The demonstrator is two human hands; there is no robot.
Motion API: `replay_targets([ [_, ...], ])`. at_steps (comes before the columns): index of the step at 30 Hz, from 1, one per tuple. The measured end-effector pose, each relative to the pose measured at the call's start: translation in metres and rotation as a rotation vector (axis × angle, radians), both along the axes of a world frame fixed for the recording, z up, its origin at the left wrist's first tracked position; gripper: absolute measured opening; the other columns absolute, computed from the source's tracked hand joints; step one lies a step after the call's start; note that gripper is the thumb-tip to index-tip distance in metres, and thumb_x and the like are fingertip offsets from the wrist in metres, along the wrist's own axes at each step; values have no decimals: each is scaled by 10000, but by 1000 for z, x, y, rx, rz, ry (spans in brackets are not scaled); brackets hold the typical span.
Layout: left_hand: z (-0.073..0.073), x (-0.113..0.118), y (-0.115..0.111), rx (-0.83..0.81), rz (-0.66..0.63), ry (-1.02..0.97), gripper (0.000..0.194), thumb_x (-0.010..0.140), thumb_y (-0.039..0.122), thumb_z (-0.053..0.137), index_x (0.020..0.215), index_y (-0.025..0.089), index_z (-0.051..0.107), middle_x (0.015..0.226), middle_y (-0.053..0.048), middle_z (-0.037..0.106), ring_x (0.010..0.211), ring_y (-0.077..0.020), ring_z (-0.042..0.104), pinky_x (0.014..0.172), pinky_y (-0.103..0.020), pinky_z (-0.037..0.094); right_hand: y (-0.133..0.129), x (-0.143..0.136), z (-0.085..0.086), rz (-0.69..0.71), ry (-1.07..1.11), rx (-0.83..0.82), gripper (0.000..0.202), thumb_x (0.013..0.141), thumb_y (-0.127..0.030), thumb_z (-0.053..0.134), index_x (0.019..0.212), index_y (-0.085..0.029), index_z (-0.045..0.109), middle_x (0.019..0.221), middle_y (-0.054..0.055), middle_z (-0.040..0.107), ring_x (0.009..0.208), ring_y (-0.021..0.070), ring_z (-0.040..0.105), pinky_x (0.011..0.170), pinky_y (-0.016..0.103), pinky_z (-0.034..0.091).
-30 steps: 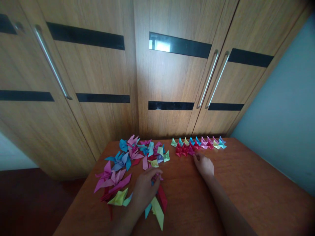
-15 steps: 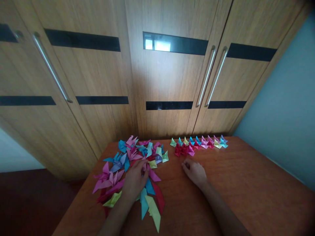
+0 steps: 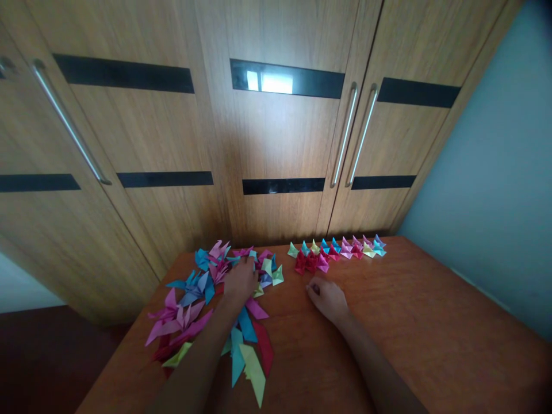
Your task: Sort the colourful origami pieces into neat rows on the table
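Observation:
A loose pile of folded paper cranes [image 3: 201, 287] in pink, blue, red, green and yellow covers the left part of the wooden table. My left hand [image 3: 241, 279] reaches over the upper part of this pile; its fingertips are among the papers and too hidden to read. To the right, my right hand [image 3: 328, 296] rests on the table with its fingers curled; whatever it may hold is hidden. Just beyond it stand small folded paper pieces in rows [image 3: 345, 248], with red and pink ones [image 3: 311, 262] in front.
The brown table [image 3: 414, 322] stands against a wooden wardrobe [image 3: 276, 138] with dark strips and metal handles. A pale blue wall [image 3: 483, 190] is on the right. Long paper pieces [image 3: 253, 371] lie near the front, beside my left forearm.
My left hand has moved farther back over the pile, toward the wardrobe. The whole view has shifted slightly, while my right hand keeps its place on the table.

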State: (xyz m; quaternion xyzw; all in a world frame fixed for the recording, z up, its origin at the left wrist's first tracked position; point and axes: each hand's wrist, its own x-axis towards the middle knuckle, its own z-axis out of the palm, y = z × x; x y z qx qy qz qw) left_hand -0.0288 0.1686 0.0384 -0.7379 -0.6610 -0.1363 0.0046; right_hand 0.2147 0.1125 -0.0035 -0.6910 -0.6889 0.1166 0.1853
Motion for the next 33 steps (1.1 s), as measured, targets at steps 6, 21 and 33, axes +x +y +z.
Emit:
replay_targets([
  [6, 6, -15, -14, 23, -40, -7, 325, 837, 203, 496, 1161, 201, 510, 1129, -124, 611, 1004, -253, 616, 801, -337, 472, 1, 0, 1, 6, -18, -26, 172, 885, -334, 482, 837, -241, 618, 799, -10, 669, 745, 138, 602, 578, 216, 297],
  [21, 13, -32, -47, 103, -275, -672, 414, 769, 202, 546, 1179, 204, 490, 1152, -63, 632, 996, -205, 632, 844, -332, 503, -3, 1, 4, 34, 2, -17, 159, 869, -302, 492, 806, -227, 617, 798, -6, 660, 742, 136, 583, 603, 218, 311],
  [33, -1, 9, -90, 51, -380, -645, 327, 761, 125, 560, 1065, 236, 512, 1052, -33, 666, 958, -184, 646, 807, -316, 525, -6, -15, 0, 219, 740, -103, 170, 813, -296, 499, 810, -188, 630, 705, 6, 630, 642, 120, 566, 589, 210, 395],
])
